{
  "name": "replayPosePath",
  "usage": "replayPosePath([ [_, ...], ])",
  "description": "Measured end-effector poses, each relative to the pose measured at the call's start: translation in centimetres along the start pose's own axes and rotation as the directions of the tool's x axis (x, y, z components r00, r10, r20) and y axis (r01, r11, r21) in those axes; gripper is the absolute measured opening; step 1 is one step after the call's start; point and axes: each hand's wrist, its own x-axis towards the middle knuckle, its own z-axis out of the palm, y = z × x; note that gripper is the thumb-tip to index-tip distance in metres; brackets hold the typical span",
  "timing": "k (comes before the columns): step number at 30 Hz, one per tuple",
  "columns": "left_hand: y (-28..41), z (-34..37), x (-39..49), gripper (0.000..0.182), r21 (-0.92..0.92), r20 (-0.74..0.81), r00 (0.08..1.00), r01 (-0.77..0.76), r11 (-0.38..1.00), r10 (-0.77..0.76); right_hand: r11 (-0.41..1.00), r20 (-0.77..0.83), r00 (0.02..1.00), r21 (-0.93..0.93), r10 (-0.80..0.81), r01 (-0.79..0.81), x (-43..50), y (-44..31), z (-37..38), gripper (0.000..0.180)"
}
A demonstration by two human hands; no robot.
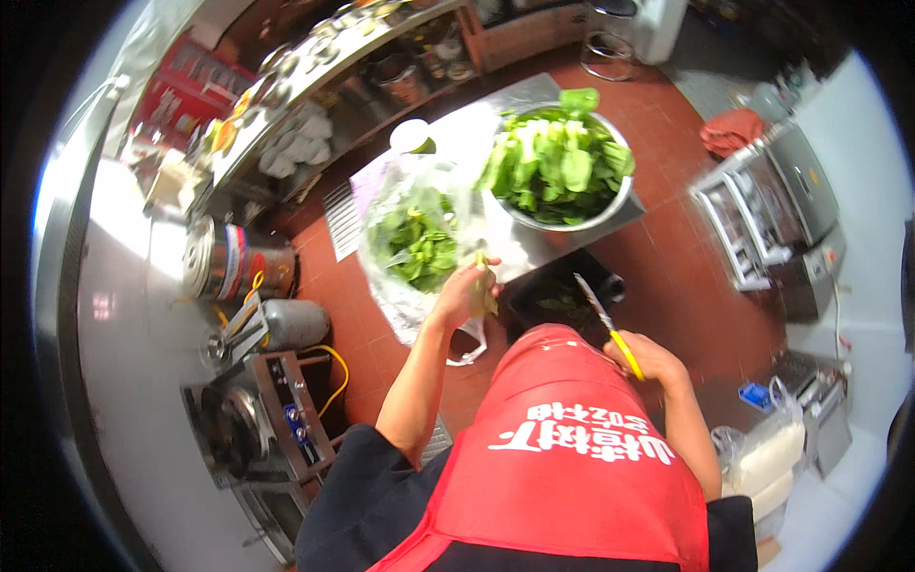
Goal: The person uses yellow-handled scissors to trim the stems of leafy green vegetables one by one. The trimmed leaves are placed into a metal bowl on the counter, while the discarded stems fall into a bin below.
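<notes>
My left hand [465, 289] is closed on a small piece of leafy greens [484, 289], beside an open clear plastic bag [382, 286] that holds more green leaves [422, 247]. In my right hand [647, 357], close to my red apron [572, 457], is a kitchen knife [595, 300] with a yellow handle, its blade pointing away from me. A round metal basin [623, 196] heaped with leafy greens [561, 161] stands on the metal table [518, 247]. Below the table's near edge is a black container [529, 304] with some dark scraps inside.
A white round container [409, 134] stands behind the bag. At left are a large metal can [236, 261], a gas cylinder [297, 323] and a stove [286, 422] with a yellow hose. A shelf counter [336, 53] with bowls runs along the back. A metal appliance [808, 186] stands right.
</notes>
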Motion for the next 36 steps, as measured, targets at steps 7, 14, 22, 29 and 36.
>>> replayPosePath([
  [7, -8.3, 6.8, 4.7, 0.037, 0.523, 0.090, 0.956, 0.193, 0.830, -0.279, 0.999, -0.039, 0.999, -0.020, -0.035, 0.034, -0.3, 2.9, 1.8, 0.075],
  [14, -10.6, 9.4, 6.1, 0.038, 0.726, 0.153, 0.916, 0.151, 0.670, -0.371, 0.999, -0.071, 0.997, 0.033, 0.010, -0.007, -1.2, 6.5, 4.1, 0.078],
  [22, -13.2, 10.0, 6.7, 0.038, 0.771, 0.152, 0.873, 0.190, 0.608, -0.464, 0.997, -0.115, 0.993, 0.070, 0.018, -0.010, -0.1, 7.4, 5.0, 0.074],
  [29, -15.7, 6.6, 7.3, 0.035, 0.753, 0.101, 0.855, 0.268, 0.601, -0.508, 0.979, -0.114, 0.972, 0.044, 0.203, -0.200, 2.2, 10.1, 6.4, 0.073],
  [36, -6.6, 8.0, 9.7, 0.031, 0.691, 0.025, 0.982, 0.120, 0.713, -0.189, 0.937, -0.192, 0.932, 0.229, 0.309, -0.264, 0.0, 10.6, 5.9, 0.068],
])
